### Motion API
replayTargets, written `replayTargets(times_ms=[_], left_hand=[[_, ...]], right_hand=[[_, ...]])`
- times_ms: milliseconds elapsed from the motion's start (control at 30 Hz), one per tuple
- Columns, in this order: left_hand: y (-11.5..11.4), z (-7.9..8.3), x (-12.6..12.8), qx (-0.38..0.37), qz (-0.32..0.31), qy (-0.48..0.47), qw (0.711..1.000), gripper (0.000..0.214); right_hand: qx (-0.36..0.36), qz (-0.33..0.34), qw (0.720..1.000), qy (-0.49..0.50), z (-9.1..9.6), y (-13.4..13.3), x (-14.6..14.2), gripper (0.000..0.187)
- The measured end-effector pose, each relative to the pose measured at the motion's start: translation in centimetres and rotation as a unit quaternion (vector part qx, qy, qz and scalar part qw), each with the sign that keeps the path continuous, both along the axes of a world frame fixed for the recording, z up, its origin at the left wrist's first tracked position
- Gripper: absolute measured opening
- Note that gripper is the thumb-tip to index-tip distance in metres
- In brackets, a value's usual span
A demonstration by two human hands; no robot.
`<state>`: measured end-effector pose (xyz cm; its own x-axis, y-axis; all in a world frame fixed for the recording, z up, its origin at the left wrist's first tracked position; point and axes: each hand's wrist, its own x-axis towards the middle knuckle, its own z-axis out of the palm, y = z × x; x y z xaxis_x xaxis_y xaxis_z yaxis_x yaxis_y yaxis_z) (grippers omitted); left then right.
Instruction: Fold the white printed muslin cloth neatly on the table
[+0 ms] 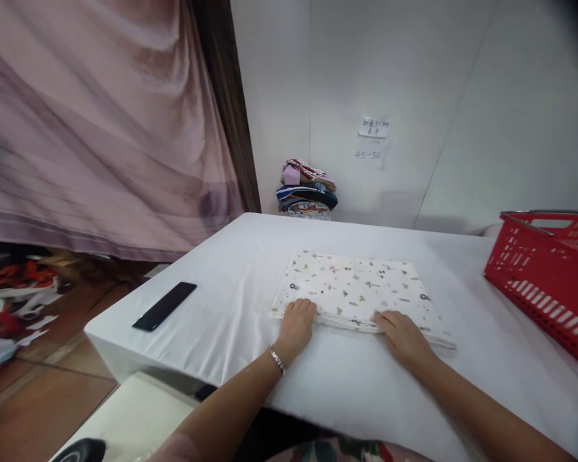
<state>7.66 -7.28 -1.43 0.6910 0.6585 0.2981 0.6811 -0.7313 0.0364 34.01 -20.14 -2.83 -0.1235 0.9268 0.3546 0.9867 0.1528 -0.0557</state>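
Note:
A folded white cloth (pixel 354 289) with a small print of plants and figures lies flat on the white-covered table (pixel 212 308). At its near edge, toward the left corner, my left hand (pixel 297 323) is closed on the layers, with a silver bracelet on the wrist. My right hand (pixel 402 333) is closed on the same near edge farther right, the fingertips on top of the fabric. Both thumbs are mostly hidden. Several layers show along the near fold.
A dark phone-like slab (pixel 165 306) lies at the table's left side. On the right stands a red plastic basket (pixel 544 282). Behind the table rises a stack of folded fabrics (pixel 307 189) by the wall. A pink curtain (pixel 115 128) hangs at the left.

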Motion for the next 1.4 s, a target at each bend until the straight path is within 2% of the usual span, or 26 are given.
replayTargets(times_ms=[233, 333, 400, 500, 533, 600, 700, 800, 900, 967, 1100, 1200, 1333, 1400], left_hand=[[1.8, 0.1, -3.0, 0.010, 0.034, -0.003, 0.999, 0.025], [2.2, 0.1, -4.3, 0.003, 0.036, -0.027, 0.999, 0.030], [2.5, 0.2, -5.0, -0.026, 0.024, -0.060, 0.998, 0.037], [3.6, 0.7, -5.8, -0.119, 0.015, -0.146, 0.982, 0.045], [4.2, 1.0, -5.9, -0.154, 0.029, -0.182, 0.971, 0.043], [5.6, 1.7, -5.7, -0.217, 0.094, -0.242, 0.941, 0.037], [8.0, 2.5, -4.8, -0.285, 0.214, -0.261, 0.897, 0.039], [10.2, 2.4, -3.8, -0.328, 0.256, -0.238, 0.877, 0.047], [11.5, 2.2, -3.3, -0.374, 0.269, -0.228, 0.858, 0.050], [11.9, 2.3, -3.3, -0.426, 0.265, -0.229, 0.834, 0.047], [11.7, 3.2, -3.0, -0.514, 0.246, -0.253, 0.782, 0.039], [11.4, 3.9, -2.8, -0.562, 0.233, -0.295, 0.736, 0.034], [11.1, 6.1, -1.9, -0.672, 0.134, -0.347, 0.640, 0.035], [11.1, 8.1, -0.3, -0.689, 0.060, -0.354, 0.629, 0.036]], right_hand=[[-0.027, 0.007, 0.999, 0.027, 0.3, -0.2, 0.1, 0.044], [-0.069, -0.003, 0.996, 0.055, 1.1, -0.3, 0.0, 0.045], [-0.109, 0.000, 0.989, 0.099, 1.9, -0.3, 0.1, 0.046], [-0.160, 0.006, 0.968, 0.193, 3.4, 0.7, 0.2, 0.043], [-0.164, 0.001, 0.962, 0.218, 3.9, 1.4, 0.0, 0.042], [-0.151, -0.016, 0.961, 0.233, 4.6, 3.6, -0.6, 0.043], [-0.123, -0.024, 0.975, 0.184, 4.7, 7.9, -1.8, 0.049], [-0.157, -0.077, 0.976, 0.133, 3.2, 11.7, -2.7, 0.055], [-0.193, -0.111, 0.969, 0.105, 1.2, 13.5, -2.7, 0.058], [-0.196, -0.110, 0.969, 0.100, 0.6, 13.7, -2.4, 0.058], [-0.225, -0.112, 0.959, 0.127, 1.0, 13.8, -1.9, 0.059], [-0.204, -0.123, 0.963, 0.124, 1.0, 14.0, -1.9, 0.061], [-0.193, -0.113, 0.966, 0.130, -0.1, 14.1, -2.0, 0.059], [-0.178, -0.102, 0.962, 0.179, -0.2, 14.1, -1.9, 0.058]])
